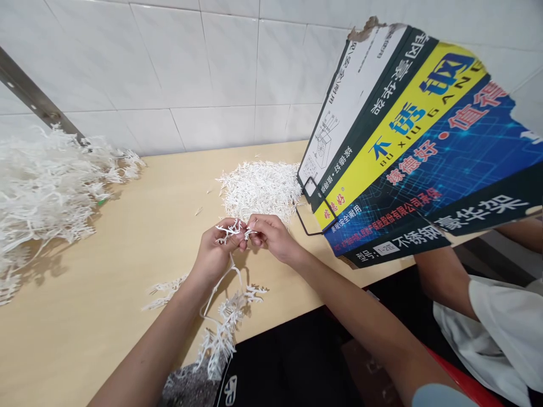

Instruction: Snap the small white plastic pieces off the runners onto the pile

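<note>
My left hand (217, 249) is closed around a white branched plastic strand (231, 227), whose small prongs stick out above the fingers. From that hand a thin tail with clustered branches (227, 325) hangs down over the table's front edge. My right hand (271, 236) meets it fingertip to fingertip, pinching a small white prong at the strand's end. Just beyond both hands lies a heap of short loose white pieces (261, 189). A few more branched bits (167, 291) rest beside my left forearm.
A large tangled pile of white branched strands (46, 198) covers the table's left side. On the right, a printed cardboard box panel (407, 147) stands upright behind a black wire stand (311, 217). Past it sits another person, with an arm (445, 280) and white sleeve showing. A tiled wall (220, 68) backs the table (127, 237).
</note>
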### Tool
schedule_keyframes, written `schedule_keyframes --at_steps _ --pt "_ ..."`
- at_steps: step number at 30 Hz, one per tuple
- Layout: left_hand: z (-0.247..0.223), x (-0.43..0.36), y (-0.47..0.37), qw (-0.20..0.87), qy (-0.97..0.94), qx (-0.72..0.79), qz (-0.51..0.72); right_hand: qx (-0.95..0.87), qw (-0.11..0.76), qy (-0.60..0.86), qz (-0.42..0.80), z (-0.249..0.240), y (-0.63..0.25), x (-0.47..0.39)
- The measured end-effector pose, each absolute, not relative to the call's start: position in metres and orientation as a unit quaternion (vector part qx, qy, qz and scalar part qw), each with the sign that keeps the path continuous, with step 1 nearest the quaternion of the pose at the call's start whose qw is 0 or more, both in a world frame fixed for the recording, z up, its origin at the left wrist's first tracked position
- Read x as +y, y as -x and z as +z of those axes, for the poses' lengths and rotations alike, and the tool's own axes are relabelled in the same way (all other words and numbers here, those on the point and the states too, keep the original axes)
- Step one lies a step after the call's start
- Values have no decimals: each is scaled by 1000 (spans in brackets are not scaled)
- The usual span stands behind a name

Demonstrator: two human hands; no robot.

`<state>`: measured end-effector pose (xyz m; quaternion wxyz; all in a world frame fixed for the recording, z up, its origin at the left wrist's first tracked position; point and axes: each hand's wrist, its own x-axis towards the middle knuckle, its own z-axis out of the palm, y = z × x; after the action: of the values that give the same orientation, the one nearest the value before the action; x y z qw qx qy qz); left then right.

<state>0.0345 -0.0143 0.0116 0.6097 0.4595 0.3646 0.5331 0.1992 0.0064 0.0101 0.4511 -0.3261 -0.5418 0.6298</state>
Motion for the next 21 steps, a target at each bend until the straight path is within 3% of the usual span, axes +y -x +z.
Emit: schedule_keyframes --at_steps 6,11,21 --pt "17 -19 -31 536 -518 419 518 -621 394 329 592 14 -206 7" --pt "11 -17 -30 538 -524 419 511 -646 383 324 575 15 -208 7" --pt "22 -22 -29 664 -392 326 546 -439 392 166 791 10 -198 -5"
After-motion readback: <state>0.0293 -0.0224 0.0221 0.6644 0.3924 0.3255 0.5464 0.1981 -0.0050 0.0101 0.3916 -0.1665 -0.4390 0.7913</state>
